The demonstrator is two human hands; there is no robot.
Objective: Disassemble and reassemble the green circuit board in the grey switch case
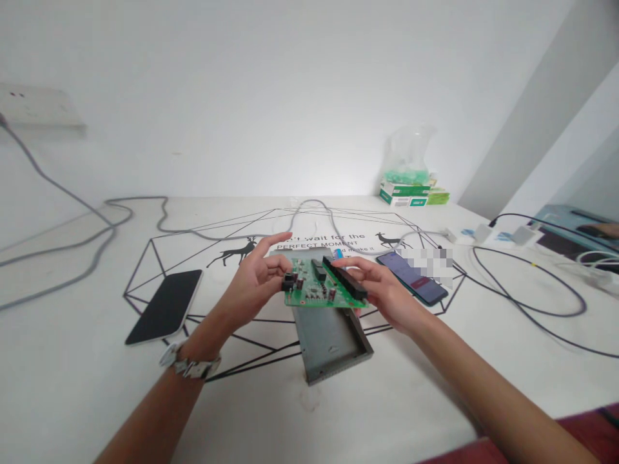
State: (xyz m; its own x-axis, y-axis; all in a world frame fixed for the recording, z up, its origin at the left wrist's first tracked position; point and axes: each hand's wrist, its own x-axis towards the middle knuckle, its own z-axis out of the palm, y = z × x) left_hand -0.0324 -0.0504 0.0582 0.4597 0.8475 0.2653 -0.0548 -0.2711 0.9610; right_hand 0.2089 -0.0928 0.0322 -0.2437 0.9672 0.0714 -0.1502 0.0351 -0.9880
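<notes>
Left hand (254, 280): your thumb and curled fingers are closed on the end of the board by its small black jack (288, 281), index finger raised.
Right hand (382, 290): your fingers grip the opposite end, by the long black connector strip (345, 278). Your hands are apart, with the board between them.
Circuit board (316, 291): you have it component side up, above the far part of the metal tray.
Metal tray (331, 345): it lies on the surface (242, 412), open side up, its near end uncovered.
Board and tray: they look separate, the board out of the tray and unseated. You cannot tell from this view whether any fixings are done or left.
Phones: a dark-screened phone (167, 306) lies left of the tray, a lit phone (411, 280) to its right.
Stacked boxes (406, 191): beyond the tray, to its right, under a clear plastic bag (411, 158).
</notes>
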